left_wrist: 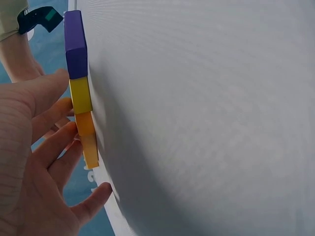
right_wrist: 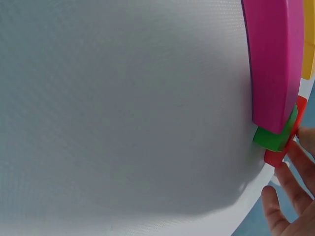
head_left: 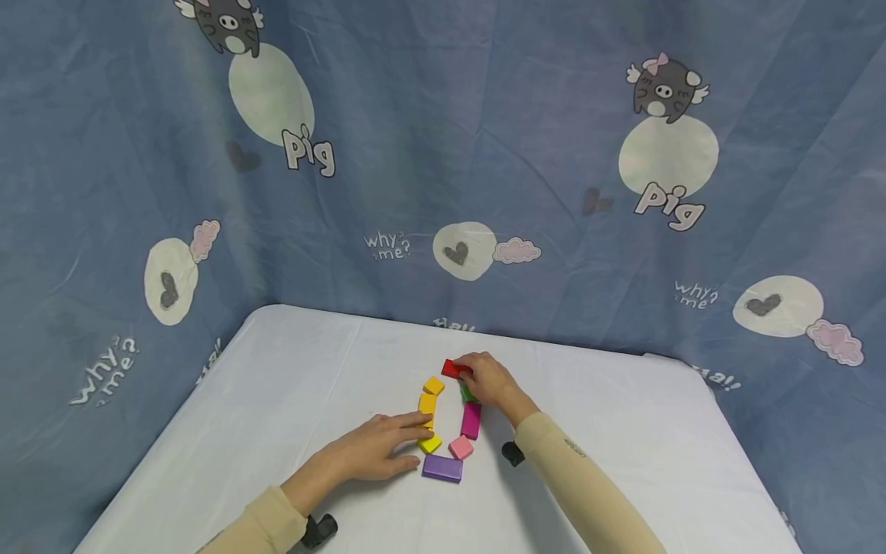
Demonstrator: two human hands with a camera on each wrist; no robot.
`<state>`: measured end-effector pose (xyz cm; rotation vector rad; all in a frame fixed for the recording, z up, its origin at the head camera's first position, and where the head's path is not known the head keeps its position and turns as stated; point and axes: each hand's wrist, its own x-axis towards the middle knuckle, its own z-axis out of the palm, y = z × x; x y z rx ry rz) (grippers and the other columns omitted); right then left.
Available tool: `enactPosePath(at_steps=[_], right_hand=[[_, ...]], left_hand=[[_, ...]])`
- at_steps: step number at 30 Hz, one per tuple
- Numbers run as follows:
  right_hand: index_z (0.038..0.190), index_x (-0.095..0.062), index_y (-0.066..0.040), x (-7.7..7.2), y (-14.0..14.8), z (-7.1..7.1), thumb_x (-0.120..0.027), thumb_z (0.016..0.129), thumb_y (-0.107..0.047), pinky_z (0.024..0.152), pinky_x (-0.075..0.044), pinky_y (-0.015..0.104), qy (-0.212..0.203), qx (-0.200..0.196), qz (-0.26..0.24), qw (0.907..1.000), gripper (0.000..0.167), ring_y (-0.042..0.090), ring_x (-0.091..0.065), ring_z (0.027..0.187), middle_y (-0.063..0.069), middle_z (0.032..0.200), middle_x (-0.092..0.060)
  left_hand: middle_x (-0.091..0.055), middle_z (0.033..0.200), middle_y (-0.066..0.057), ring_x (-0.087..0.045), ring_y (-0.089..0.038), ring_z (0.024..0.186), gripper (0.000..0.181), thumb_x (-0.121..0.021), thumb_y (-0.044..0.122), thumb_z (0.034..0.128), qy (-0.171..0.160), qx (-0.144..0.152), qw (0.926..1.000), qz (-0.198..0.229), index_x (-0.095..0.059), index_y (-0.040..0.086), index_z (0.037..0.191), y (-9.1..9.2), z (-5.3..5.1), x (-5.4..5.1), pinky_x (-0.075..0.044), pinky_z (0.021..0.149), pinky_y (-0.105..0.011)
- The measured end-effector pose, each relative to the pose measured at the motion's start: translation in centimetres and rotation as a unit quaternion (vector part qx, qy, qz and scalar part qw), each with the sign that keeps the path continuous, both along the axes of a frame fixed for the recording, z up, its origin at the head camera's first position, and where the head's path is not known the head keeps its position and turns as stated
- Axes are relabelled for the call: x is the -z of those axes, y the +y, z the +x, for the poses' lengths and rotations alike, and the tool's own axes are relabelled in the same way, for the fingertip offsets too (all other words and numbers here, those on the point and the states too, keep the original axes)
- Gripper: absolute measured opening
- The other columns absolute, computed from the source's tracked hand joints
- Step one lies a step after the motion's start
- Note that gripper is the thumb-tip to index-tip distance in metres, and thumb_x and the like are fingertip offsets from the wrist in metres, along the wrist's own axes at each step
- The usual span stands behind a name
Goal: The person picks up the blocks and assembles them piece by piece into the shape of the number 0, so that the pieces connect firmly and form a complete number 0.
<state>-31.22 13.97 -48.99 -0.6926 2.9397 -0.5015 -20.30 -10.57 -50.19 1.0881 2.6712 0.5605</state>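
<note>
Several coloured wooden-looking blocks form a loop on the white table. My right hand (head_left: 488,378) pinches the red block (head_left: 452,369) at the far end of the loop, its thumb and fingers on the block's edges. Close below that hand lie the green block (head_left: 467,393), partly covered, and the long magenta block (right_wrist: 275,54). My left hand (head_left: 381,445) lies with fingers extended over the orange block (head_left: 428,403) and the yellow cube (head_left: 430,444), touching them. A small amber cube (head_left: 434,385) sits just past its fingertips. Nearest me are the purple block (head_left: 442,468) and the pink cube (head_left: 461,447).
A white cloth covers the table (head_left: 623,438) around the blocks. Behind it and at the sides hangs a blue curtain (head_left: 526,154) with printed pigs. Black wrist devices sit under both forearms, one beside the left sleeve (head_left: 266,519) and one beside the right sleeve (head_left: 574,469).
</note>
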Motion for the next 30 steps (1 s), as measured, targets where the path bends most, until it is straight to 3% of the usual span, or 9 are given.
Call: enactPosePath(at_steps=[10, 15, 20, 25, 30], right_hand=[[0.134, -0.060, -0.015, 0.4, -0.2, 0.1, -0.061, 0.097, -0.016, 0.104, -0.041, 0.041, 0.005, -0.005, -0.004, 1.0000, 0.037, 0.025, -0.055, 0.117, 0.007, 0.128, -0.062], [0.134, -0.061, -0.015, 0.3, -0.2, 0.1, -0.062, 0.097, -0.021, 0.102, -0.043, 0.043, 0.006, 0.026, -0.004, 0.9996, 0.037, 0.025, -0.054, 0.118, 0.008, 0.125, -0.062], [0.128, -0.066, -0.012, 0.3, 0.0, -0.1, -0.061, 0.097, -0.022, 0.093, -0.049, 0.041, -0.014, 0.065, -0.041, 0.9969, 0.032, 0.024, -0.059, 0.104, 0.009, 0.113, -0.063], [0.122, -0.068, -0.007, 0.4, 0.7, -0.3, -0.061, 0.097, -0.020, 0.085, -0.052, 0.040, -0.076, 0.128, -0.153, 0.9771, 0.029, 0.025, -0.061, 0.100, 0.010, 0.111, -0.066], [0.120, -0.070, -0.008, 0.5, 1.3, -0.5, -0.062, 0.097, -0.022, 0.091, -0.048, 0.043, -0.120, 0.157, -0.199, 0.9598, 0.028, 0.025, -0.060, 0.105, 0.007, 0.112, -0.069]], left_hand=[[-0.041, 0.151, 0.003, -0.041, -0.020, 0.136, 0.046, -0.064, 0.039, 0.0938, 0.003, -0.002, 1.0000, -0.001, -0.059, 0.022, 0.136, -0.1, 0.1, 0.1, -0.039, 0.103, -0.051], [-0.041, 0.152, 0.003, -0.040, -0.019, 0.137, 0.046, -0.063, 0.040, 0.0940, 0.003, 0.001, 1.0000, 0.001, -0.059, 0.023, 0.137, -0.1, 0.1, 0.2, -0.039, 0.103, -0.050], [-0.041, 0.152, 0.004, -0.040, -0.018, 0.137, 0.046, -0.064, 0.040, 0.0936, -0.001, -0.002, 1.0000, -0.001, -0.059, 0.023, 0.137, 0.0, 0.1, 0.2, -0.039, 0.102, -0.050], [-0.040, 0.152, 0.005, -0.039, -0.017, 0.137, 0.047, -0.063, 0.042, 0.0940, -0.002, -0.008, 0.9999, -0.008, -0.058, 0.025, 0.138, 0.1, 0.1, 0.3, -0.038, 0.104, -0.049], [-0.041, 0.152, 0.004, -0.040, -0.019, 0.137, 0.047, -0.063, 0.042, 0.0941, -0.002, -0.008, 1.0000, -0.006, -0.059, 0.024, 0.137, 0.0, 0.1, 0.1, -0.038, 0.104, -0.050]])
